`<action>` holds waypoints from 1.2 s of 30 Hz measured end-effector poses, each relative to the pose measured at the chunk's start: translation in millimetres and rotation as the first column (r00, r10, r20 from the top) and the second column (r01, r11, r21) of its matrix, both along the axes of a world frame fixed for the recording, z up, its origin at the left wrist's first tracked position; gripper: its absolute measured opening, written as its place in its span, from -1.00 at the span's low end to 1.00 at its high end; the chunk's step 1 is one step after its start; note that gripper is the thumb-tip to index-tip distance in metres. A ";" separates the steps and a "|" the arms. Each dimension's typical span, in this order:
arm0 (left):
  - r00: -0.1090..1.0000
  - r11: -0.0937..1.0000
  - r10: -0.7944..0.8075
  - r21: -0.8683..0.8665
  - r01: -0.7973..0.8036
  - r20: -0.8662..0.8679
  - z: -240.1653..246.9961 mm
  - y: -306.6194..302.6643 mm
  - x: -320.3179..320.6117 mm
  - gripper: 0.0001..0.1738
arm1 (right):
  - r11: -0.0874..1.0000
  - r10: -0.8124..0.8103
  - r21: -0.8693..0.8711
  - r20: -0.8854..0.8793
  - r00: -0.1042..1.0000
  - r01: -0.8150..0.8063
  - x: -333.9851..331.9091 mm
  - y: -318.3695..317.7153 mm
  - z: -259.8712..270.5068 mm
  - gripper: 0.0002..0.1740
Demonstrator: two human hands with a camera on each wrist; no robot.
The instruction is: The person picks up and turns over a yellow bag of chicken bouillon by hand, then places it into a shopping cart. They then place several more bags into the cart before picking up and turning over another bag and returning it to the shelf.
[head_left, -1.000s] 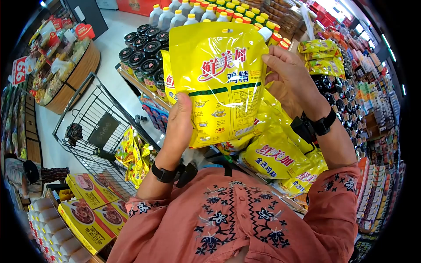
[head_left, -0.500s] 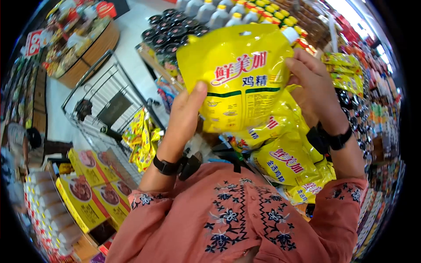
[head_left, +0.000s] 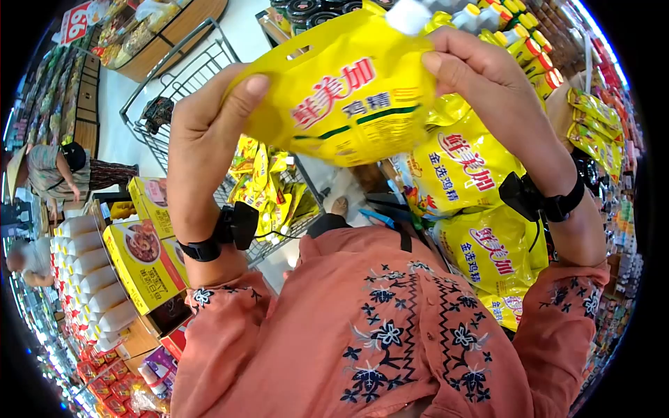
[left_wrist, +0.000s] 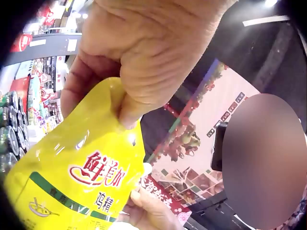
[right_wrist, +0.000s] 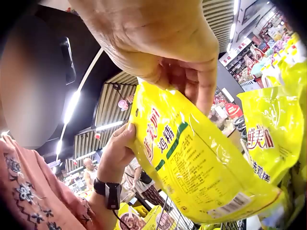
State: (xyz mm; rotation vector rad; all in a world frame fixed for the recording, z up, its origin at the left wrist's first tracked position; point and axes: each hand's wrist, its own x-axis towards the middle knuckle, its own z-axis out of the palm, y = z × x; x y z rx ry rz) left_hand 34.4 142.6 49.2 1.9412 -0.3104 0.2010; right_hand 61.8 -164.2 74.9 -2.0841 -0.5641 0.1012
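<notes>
A yellow pouch with red and black lettering and a white spout cap (head_left: 348,97) is stretched between both hands, its top edge tilted. The left hand (head_left: 209,118) grips its upper left corner, thumb on the printed face; the left wrist view shows that thumb (left_wrist: 129,110) on the yellow film. At the opposite edge, beside the cap, the right hand (head_left: 488,76) pinches the pouch between thumb and fingers. The right wrist view shows the pouch's (right_wrist: 192,163) small print and barcode. Similar yellow pouches (head_left: 488,244) lie beneath the right forearm.
A wire shopping cart (head_left: 157,90) holding yellow packets (head_left: 268,188) stands at the left. Boxes with food pictures (head_left: 143,258) and white bottles (head_left: 90,272) are stacked lower left. Dark-lidded jars (head_left: 306,12) stand behind the pouch, bottles at the upper right. People are at the far left.
The left hand has moved from the pouch's left side up to its top left corner. The pouch has risen and tilted, and the view has shifted, bringing the cart nearer the middle.
</notes>
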 end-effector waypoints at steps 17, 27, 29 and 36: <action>0.838 0.621 0.545 0.655 -0.430 0.033 -279.4 187.1 47.8 -0.60 | 0.955 -0.248 0.087 -0.282 0.927 0.282 -21.4 -48.8 13.2 -0.66; 0.914 0.703 0.270 0.710 0.026 -0.301 -485.1 207.2 -11.6 -0.71 | 0.949 -0.299 0.007 -0.299 0.906 0.315 -61.0 -88.5 49.1 -0.69; 0.961 0.421 -0.106 0.864 0.277 -0.257 -463.2 191.4 4.2 -0.72 | 0.952 -0.287 0.023 -0.272 0.918 0.304 -67.3 -95.6 59.5 -0.69; 0.928 0.912 0.125 0.408 0.032 -0.351 -309.9 84.2 108.9 -0.58 | 0.906 -0.402 0.011 -0.293 0.867 0.424 -94.4 -136.2 91.0 -0.59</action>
